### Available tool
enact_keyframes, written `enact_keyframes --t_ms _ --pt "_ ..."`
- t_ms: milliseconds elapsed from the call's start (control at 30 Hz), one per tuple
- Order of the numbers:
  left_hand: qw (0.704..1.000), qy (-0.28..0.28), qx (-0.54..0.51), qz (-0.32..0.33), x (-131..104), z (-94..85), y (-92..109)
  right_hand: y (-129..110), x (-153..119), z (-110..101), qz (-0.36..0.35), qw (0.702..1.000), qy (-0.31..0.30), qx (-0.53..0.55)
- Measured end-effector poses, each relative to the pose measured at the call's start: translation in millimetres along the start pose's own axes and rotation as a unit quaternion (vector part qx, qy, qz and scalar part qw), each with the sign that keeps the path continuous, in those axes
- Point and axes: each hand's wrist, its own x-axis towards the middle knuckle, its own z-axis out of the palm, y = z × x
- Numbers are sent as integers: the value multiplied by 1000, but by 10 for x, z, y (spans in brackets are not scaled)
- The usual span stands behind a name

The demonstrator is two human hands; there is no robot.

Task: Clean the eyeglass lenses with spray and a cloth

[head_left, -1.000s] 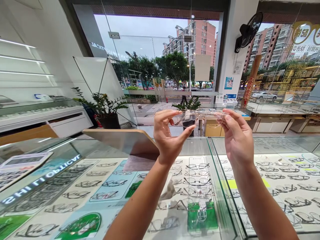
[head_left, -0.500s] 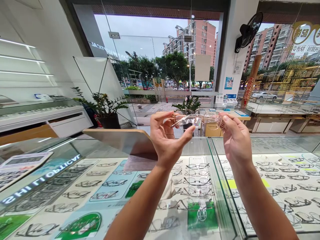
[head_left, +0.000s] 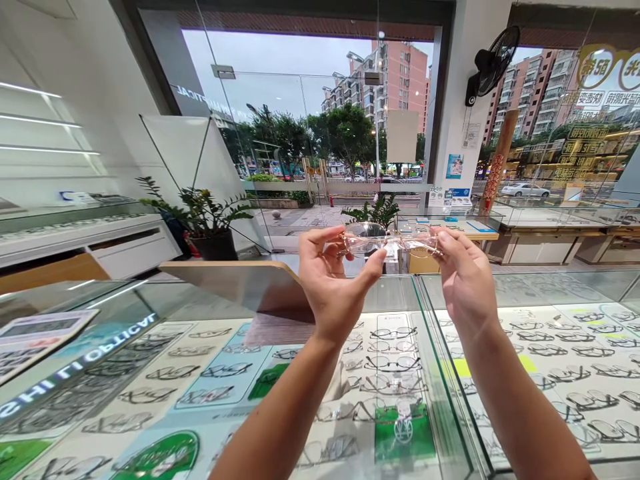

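Observation:
A pair of clear-lensed glasses with a thin pinkish metal frame (head_left: pixel 393 241) is held up level between my two hands, above the glass display case (head_left: pixel 350 293). My left hand (head_left: pixel 334 280) grips its left end, with the fingers curled behind and the thumb reaching under the left lens. At the right end, my right hand (head_left: pixel 467 273) pinches the frame between thumb and fingertips. Under the glass, rows of eyeglasses (head_left: pixel 395 363) lie on white and light blue panels.
A calculator (head_left: pixel 43 340) rests on the glass at the left. Behind the case are a wooden-edged panel (head_left: pixel 240 283), a potted plant (head_left: pixel 213 223) and glass doors. A black fan (head_left: pixel 493 67) hangs on the pillar.
The glasses have tilted slightly in my hands, so the left lens shows rounder. My right hand has shifted a little to the left. The view has turned slightly.

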Motion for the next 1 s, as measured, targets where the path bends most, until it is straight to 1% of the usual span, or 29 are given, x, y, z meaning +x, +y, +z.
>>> enact_keyframes --t_ms 133,200,267,467,533,600,633,667,733,800,833,900,933,1000 --pt "998 -26 -36 -38 23 -14 -128 -40 -37 16 -17 1000 6 6" --pt "996 -29 -64 -52 38 -13 -185 -62 -60 23 -24 1000 8 13" --pt "995 -29 -82 -58 48 -8 -228 -76 -77 28 -29 999 7 13" --pt "993 -47 -91 -61 49 -5 -293 -105 -98 49 -39 999 9 1" --pt "988 -52 -113 -87 64 -16 -283 -110 -101 43 -47 999 1 0" --pt "973 -63 -160 -154 98 -31 -236 -101 -100 21 -71 997 -22 3" --pt "957 -72 -191 -204 121 -37 -197 -90 -96 5 -90 995 -39 -1" --pt "935 -83 -223 -262 145 -42 -151 -76 -90 -12 -109 992 -63 -12" --pt "875 -111 -279 -378 189 -46 -49 -43 -73 -43 -146 981 -118 -57" --pt "808 -150 -321 -471 215 -40 38 -17 -55 -60 -180 962 -167 -117" --pt "775 -168 -338 -507 218 -35 66 -10 -49 -62 -193 953 -186 -144" --pt "715 -193 -367 -563 209 -23 88 -7 -42 -56 -213 939 -203 -176" --pt "689 -202 -378 -584 199 -18 84 -10 -41 -51 -217 937 -203 -183" --pt "651 -214 -392 -613 175 -12 57 -17 -40 -44 -223 938 -195 -182"
